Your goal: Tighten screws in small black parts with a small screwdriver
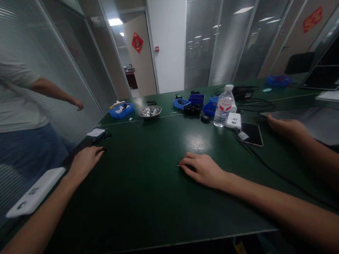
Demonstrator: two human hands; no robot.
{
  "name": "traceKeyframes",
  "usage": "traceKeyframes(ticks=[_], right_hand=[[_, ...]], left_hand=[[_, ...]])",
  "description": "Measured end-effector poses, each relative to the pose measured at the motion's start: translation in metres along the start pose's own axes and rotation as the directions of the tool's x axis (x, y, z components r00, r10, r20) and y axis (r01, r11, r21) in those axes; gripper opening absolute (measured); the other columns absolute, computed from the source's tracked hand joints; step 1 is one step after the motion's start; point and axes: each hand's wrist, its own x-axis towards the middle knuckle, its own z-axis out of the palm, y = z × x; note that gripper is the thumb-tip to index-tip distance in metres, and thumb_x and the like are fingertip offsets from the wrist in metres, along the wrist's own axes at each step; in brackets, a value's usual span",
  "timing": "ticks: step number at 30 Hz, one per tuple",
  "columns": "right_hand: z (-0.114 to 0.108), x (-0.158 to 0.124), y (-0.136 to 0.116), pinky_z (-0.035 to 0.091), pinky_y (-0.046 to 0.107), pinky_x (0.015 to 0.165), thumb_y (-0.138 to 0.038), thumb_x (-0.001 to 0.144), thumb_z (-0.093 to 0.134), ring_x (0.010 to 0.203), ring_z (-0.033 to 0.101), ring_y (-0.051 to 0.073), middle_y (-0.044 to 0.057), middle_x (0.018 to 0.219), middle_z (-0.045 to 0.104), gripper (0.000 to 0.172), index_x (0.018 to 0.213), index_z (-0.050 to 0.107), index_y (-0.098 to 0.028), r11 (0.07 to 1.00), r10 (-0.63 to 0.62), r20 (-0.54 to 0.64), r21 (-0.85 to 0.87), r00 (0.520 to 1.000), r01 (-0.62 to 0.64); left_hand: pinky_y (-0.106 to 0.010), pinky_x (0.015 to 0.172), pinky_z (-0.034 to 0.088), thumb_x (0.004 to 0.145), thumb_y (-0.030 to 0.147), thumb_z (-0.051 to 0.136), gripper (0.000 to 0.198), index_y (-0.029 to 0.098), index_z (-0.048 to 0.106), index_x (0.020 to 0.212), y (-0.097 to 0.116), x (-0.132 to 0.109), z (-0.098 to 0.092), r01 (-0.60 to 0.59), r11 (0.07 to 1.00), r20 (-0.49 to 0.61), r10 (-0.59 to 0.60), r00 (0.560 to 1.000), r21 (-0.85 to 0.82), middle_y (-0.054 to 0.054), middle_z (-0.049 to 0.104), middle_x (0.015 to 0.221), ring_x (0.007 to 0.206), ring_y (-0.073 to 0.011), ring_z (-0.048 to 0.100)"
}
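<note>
My left hand [84, 162] lies on the dark green table [150, 203] near its left edge. Its fingers are drawn together, with the tips on a small black piece [101, 149] that I cannot make out. My right hand [203, 170] rests at the table's middle with its fingers curled down over a small dark part [188, 167]. A thin pin sticks out to the left of that part. The two hands are well apart.
A person in a grey shirt [11, 97] stands at the left. Another person's hand [286, 127] rests at the right, near a phone [251, 133] and cable. Further back are a water bottle [223, 107], blue bins [121, 110], a metal bowl [150, 111] and a white power bank [35, 191].
</note>
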Motion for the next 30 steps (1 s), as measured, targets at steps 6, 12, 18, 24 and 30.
traceKeyframes(ticks=[6,12,18,24,30], right_hand=[[-0.002,0.0,-0.001,0.049,0.029,0.071,-0.036,0.103,0.047,0.08,0.063,0.015,0.006,0.106,0.065,0.03,0.118,0.069,-0.023,1.0,-0.001,0.013,0.002,1.0,0.001],[-0.004,-0.001,-0.002,0.05,0.03,0.072,-0.036,0.103,0.047,0.081,0.063,0.015,0.006,0.107,0.066,0.03,0.118,0.069,-0.023,1.0,0.005,0.026,0.008,1.0,-0.006],[-0.005,0.001,-0.003,0.051,0.03,0.074,-0.035,0.103,0.046,0.084,0.064,0.016,0.006,0.109,0.066,0.031,0.118,0.069,-0.023,1.0,0.018,0.037,-0.003,0.999,-0.018],[-0.006,0.001,-0.005,0.05,0.028,0.073,-0.035,0.103,0.046,0.083,0.065,0.015,0.006,0.108,0.066,0.031,0.117,0.07,-0.023,1.0,0.017,0.031,-0.012,0.999,-0.016],[-0.004,0.001,-0.003,0.051,0.029,0.074,-0.036,0.102,0.046,0.083,0.065,0.015,0.006,0.109,0.066,0.031,0.118,0.07,-0.023,1.0,0.011,0.025,-0.002,1.0,-0.011]], left_hand=[[-0.032,0.076,0.048,0.097,0.045,0.053,0.046,0.009,0.075,0.115,-0.012,-0.004,-0.012,0.104,0.994,0.029,-0.103,0.994,-0.023,-0.014,0.077,0.102,0.09,-0.0287,0.069],[-0.027,0.081,0.046,0.096,0.044,0.057,0.041,0.014,0.074,0.118,-0.014,-0.006,-0.012,0.133,0.983,0.021,-0.131,0.991,-0.126,-0.005,0.077,0.11,0.098,-0.025,0.068],[-0.027,0.081,0.048,0.095,0.051,0.056,0.045,0.018,0.074,0.12,-0.015,-0.003,-0.004,0.218,0.954,0.019,-0.219,0.976,-0.206,-0.003,0.076,0.114,0.098,-0.0243,0.069],[-0.029,0.085,0.047,0.093,0.048,0.059,0.04,0.021,0.077,0.115,-0.024,0.003,0.006,0.261,0.934,0.03,-0.262,0.965,-0.244,-0.006,0.076,0.115,0.098,-0.025,0.07],[-0.03,0.085,0.047,0.093,0.051,0.057,0.041,0.023,0.078,0.115,-0.026,0.004,0.007,0.255,0.932,0.054,-0.25,0.967,-0.258,-0.005,0.076,0.116,0.098,-0.0257,0.069]])
